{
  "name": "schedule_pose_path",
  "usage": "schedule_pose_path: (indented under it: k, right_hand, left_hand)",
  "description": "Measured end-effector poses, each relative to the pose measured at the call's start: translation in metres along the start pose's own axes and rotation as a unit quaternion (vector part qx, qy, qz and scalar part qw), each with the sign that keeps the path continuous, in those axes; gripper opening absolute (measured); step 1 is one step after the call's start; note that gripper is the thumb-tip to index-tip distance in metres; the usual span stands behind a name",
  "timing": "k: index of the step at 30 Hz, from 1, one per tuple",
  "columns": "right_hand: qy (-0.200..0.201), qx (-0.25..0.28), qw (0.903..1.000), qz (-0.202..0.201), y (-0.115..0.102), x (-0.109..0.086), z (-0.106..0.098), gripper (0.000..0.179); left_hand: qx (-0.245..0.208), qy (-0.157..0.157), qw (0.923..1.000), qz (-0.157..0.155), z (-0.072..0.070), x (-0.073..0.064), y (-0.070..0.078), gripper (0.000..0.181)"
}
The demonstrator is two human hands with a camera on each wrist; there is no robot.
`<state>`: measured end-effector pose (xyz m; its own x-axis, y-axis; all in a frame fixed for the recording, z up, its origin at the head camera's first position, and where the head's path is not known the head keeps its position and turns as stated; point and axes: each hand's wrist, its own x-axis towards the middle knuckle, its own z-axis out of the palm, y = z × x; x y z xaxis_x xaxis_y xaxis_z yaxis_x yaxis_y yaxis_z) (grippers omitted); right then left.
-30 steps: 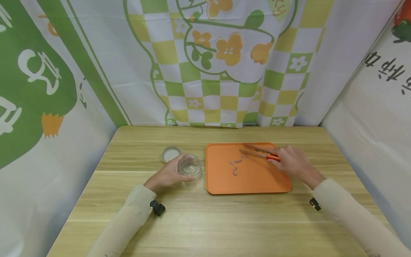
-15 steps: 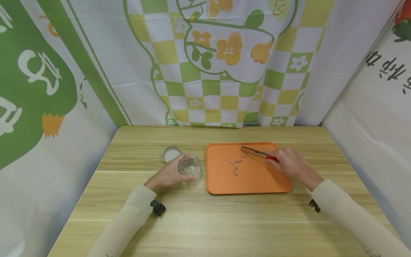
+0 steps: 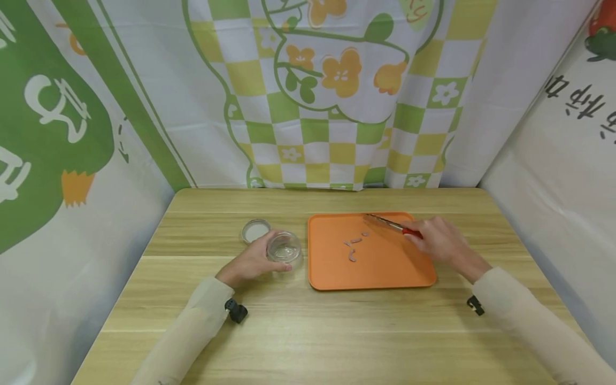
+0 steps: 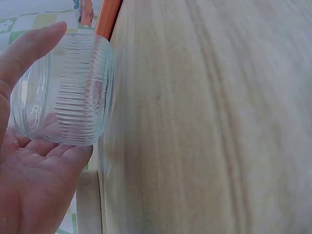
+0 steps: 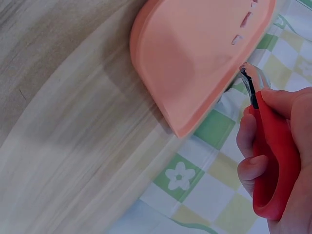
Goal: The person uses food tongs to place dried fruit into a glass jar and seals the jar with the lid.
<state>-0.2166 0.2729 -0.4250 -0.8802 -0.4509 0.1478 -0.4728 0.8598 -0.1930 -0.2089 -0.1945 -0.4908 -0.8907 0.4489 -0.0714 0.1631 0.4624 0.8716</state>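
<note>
My left hand [image 3: 252,261] holds a clear glass jar [image 3: 285,248] upright, its mouth uncovered, left of the orange tray [image 3: 380,272]. In the left wrist view, thumb and fingers lie around the ribbed jar [image 4: 80,97]. Several small pinkish-brown curved pieces [image 3: 353,256] lie on the tray. My right hand [image 3: 440,239] grips red-handled metal tongs [image 3: 389,222] above the tray's far right part. The arms of the tongs look pressed together, with no piece visible between the tips. The right wrist view shows fingers wrapped around the red handles [image 5: 285,161].
A round jar lid [image 3: 255,231] lies on the wooden table [image 3: 308,331] behind the left hand. Patterned curtain [image 3: 313,133] hangs along the table's back edge, and printed sheets stand at both sides.
The tongs' arms were spread a second ago and came together; their tips then moved slightly right and back. The left hand, jar and tray pieces stay in place.
</note>
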Motion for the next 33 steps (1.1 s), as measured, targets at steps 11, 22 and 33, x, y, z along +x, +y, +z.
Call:
schedule_pose_path:
  k: [11,22,33]
  right_hand:
    - [0.017,-0.009,0.9998,0.001,-0.004,-0.005,-0.016,0.033]
    - [0.044,-0.005,0.9985,-0.032,-0.016,-0.008,-0.03,0.033]
    - [0.088,-0.009,0.9926,-0.083,-0.039,-0.011,-0.044,0.03]
  left_hand:
    - [0.012,-0.004,0.9999,0.0,-0.001,0.001,-0.001,0.085]
    - [0.013,-0.003,0.9999,-0.001,0.0,-0.001,0.0,0.084]
    - [0.016,-0.001,0.9999,0.002,0.0,0.0,0.003,0.083]
